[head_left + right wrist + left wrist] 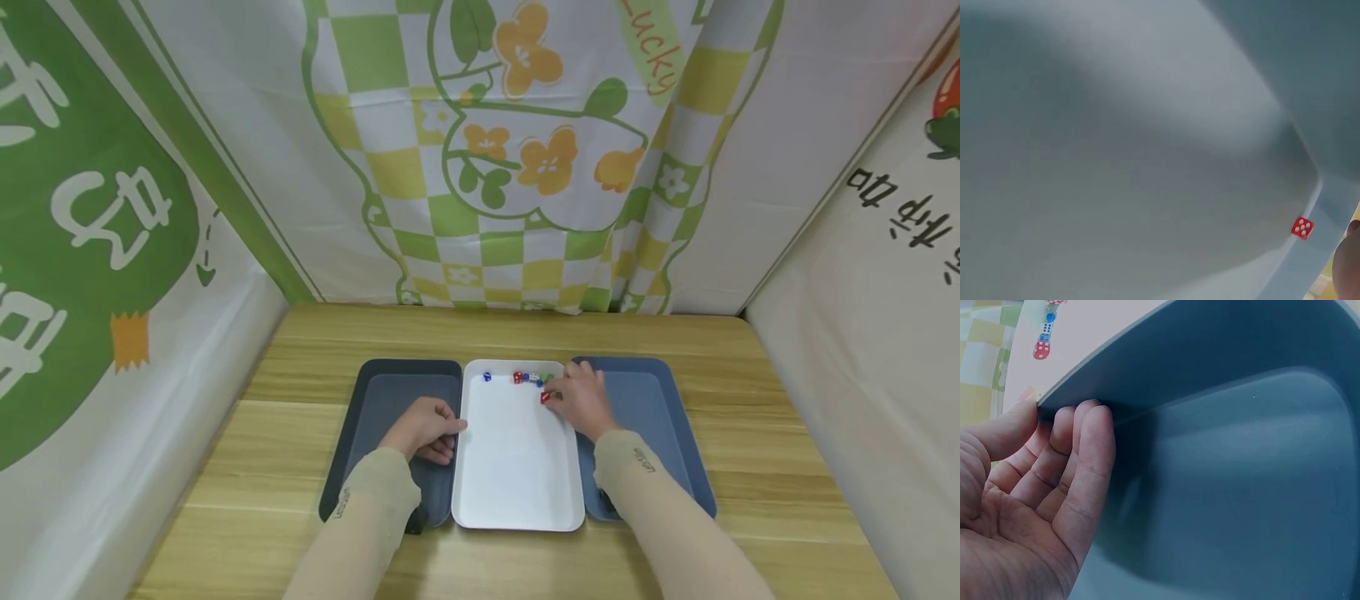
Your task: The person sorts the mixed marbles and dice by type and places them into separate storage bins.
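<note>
In the head view, a white tray (517, 483) stands between a dark grey-blue tray (397, 396) and a blue tray (645, 392). My left hand (426, 429) grips the dark tray's rim, thumb over the edge and fingers inside. At the white tray's far right, my right hand (585, 400) pinches a red die (545, 398). Along that tray's far side lie a blue die (487, 377), a red die with white dots (517, 377), a white die (533, 377) and small blue and green pieces. Another red die (1302, 228) sits in a corner of the blue tray in the right wrist view.
The trays stand side by side on a wood-grain table (247, 450). A patterned curtain (517, 167) hangs behind its far edge, with printed cloth walls on the left and right. My forearms reach in from the near side.
</note>
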`<action>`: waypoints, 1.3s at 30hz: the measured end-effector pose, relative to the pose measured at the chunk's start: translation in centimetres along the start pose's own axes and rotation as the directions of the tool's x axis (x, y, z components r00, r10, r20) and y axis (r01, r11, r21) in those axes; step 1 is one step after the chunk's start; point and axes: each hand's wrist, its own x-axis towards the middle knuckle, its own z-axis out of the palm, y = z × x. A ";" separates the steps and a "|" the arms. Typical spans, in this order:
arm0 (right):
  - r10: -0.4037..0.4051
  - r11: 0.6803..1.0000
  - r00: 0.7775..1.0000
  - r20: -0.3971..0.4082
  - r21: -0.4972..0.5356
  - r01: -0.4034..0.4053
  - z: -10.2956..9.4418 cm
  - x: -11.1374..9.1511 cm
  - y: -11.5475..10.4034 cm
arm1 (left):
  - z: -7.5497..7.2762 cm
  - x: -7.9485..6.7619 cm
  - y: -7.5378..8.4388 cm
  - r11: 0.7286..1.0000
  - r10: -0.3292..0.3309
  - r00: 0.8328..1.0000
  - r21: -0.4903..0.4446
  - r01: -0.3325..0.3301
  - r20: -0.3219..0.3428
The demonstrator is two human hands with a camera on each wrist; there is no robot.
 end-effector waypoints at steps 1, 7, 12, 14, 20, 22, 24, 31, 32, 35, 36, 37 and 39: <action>0.003 1.000 1.000 0.001 0.011 -0.003 -0.1 0.0 0.1 | 0.0 0.0 0.0 1.000 -0.005 1.000 -0.004 0.005 -0.002; 0.052 0.990 0.999 -0.007 0.129 -0.050 -0.8 0.1 0.5 | 0.0 -0.1 0.1 1.000 -0.006 1.000 0.003 0.006 -0.004; 0.060 0.980 0.998 -0.032 0.194 -0.053 -1.5 0.0 1.2 | 0.0 -0.1 0.1 1.000 -0.007 1.000 0.005 0.007 -0.005; 0.051 0.979 0.997 -0.053 0.199 -0.039 -1.7 0.0 1.5 | 0.0 -0.2 0.1 1.000 0.001 1.000 0.007 -0.001 -0.002; 0.042 0.981 0.991 -0.126 0.192 -0.017 -2.7 0.1 2.6 | 0.0 -0.1 0.1 1.000 0.006 1.000 0.005 -0.006 -0.001; 0.057 0.980 0.990 -0.133 0.197 -0.030 -3.1 0.1 3.1 | 0.0 0.0 0.0 1.000 -0.001 1.000 0.004 0.001 -0.002; 0.078 0.978 0.989 -0.125 0.203 -0.051 -3.4 0.0 3.7 | 0.0 0.0 0.0 1.000 0.001 1.000 0.007 -0.001 -0.003; 0.144 0.965 0.985 -0.098 0.234 -0.118 -4.2 -0.4 5.7 | 0.1 -0.1 0.0 1.000 0.008 1.000 0.006 -0.008 0.007; 0.148 0.965 0.984 -0.096 0.231 -0.123 -4.3 -0.5 5.9 | 0.1 -0.2 0.0 1.000 0.011 1.000 0.006 -0.011 0.008; 0.160 0.965 0.983 -0.091 0.224 -0.136 -4.6 -0.8 6.5 | 0.1 -0.2 0.0 1.000 0.009 1.000 0.003 -0.009 0.008; 0.161 0.966 0.983 -0.091 0.221 -0.138 -4.7 -0.9 6.7 | 0.1 -0.3 0.1 1.000 0.011 1.000 0.004 -0.011 0.008; 0.163 0.966 0.983 -0.090 0.218 -0.140 -4.7 -0.9 6.9 | 0.0 -0.3 0.1 1.000 0.013 1.000 0.003 -0.013 0.009; 0.167 0.966 0.982 -0.085 0.212 -0.146 -4.7 -1.1 7.2 | 0.0 -0.5 0.1 1.000 0.013 1.000 0.004 -0.013 0.008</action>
